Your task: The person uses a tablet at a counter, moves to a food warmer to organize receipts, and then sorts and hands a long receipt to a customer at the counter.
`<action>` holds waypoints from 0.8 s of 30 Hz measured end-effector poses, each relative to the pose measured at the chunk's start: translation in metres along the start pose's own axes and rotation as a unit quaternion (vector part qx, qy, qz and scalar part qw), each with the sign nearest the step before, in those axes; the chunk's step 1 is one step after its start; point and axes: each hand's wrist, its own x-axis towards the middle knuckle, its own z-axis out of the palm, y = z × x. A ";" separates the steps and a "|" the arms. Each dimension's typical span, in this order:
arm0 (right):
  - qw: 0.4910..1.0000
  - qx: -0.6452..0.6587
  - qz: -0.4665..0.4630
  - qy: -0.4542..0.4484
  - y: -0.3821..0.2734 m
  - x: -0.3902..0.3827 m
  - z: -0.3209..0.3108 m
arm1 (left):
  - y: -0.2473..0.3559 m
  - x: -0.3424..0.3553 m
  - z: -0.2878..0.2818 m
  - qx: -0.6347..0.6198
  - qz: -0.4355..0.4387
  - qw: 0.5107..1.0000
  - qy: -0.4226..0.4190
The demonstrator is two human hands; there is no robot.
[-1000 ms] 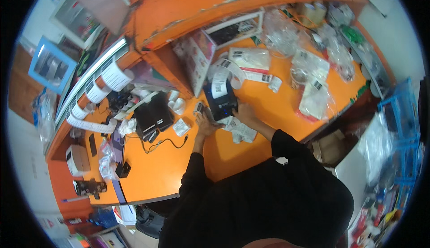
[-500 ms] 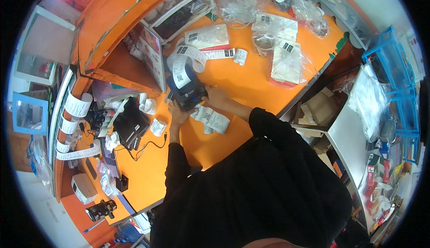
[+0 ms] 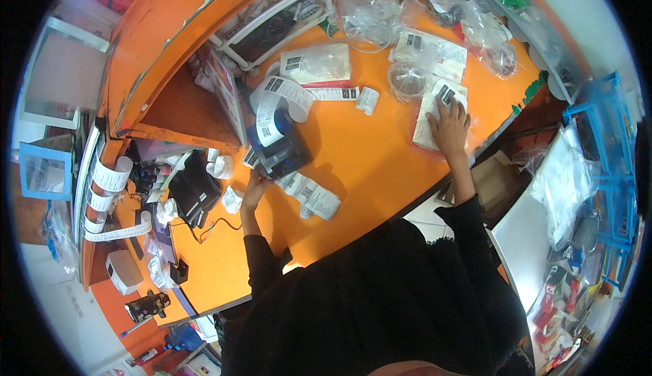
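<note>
A dark blue and black label printer (image 3: 292,152) stands on the orange desk, with a curling strip of printed labels (image 3: 268,121) running over its top. My left hand (image 3: 255,189) is at the printer's near left corner, its fingertips partly hidden there. Far to the right, my right hand (image 3: 449,128) lies with spread fingers on a flat white package (image 3: 424,121) in clear plastic, which bears a printed label. In front of the printer lies a folded strip of printed labels (image 3: 319,198). Beyond the printer sits another wrapped white package (image 3: 329,62).
A small paper roll (image 3: 367,100) and more clear plastic bags (image 3: 367,9) lie toward the back. On the left are a black tray-like object (image 3: 193,189), crumpled paper (image 3: 231,199) and a cable (image 3: 217,225). A blue plastic rack (image 3: 608,193) stands at the right.
My right hand has left the printer's right side and moved right onto the wrapped package. My left hand has stayed by the printer's near left corner, shifting slightly. My view has shifted a little.
</note>
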 end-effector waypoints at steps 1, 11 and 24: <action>1.000 0.012 -0.007 -0.017 0.007 -0.004 0.004 | -0.005 0.002 -0.002 -0.008 -0.002 1.000 0.018; 0.997 0.058 0.021 -0.051 0.006 -0.006 0.008 | -0.025 -0.010 0.056 0.307 0.203 0.815 0.448; 0.636 0.704 -0.149 -0.277 -0.171 -0.013 -0.085 | 0.151 -0.092 0.139 0.176 0.349 0.878 0.275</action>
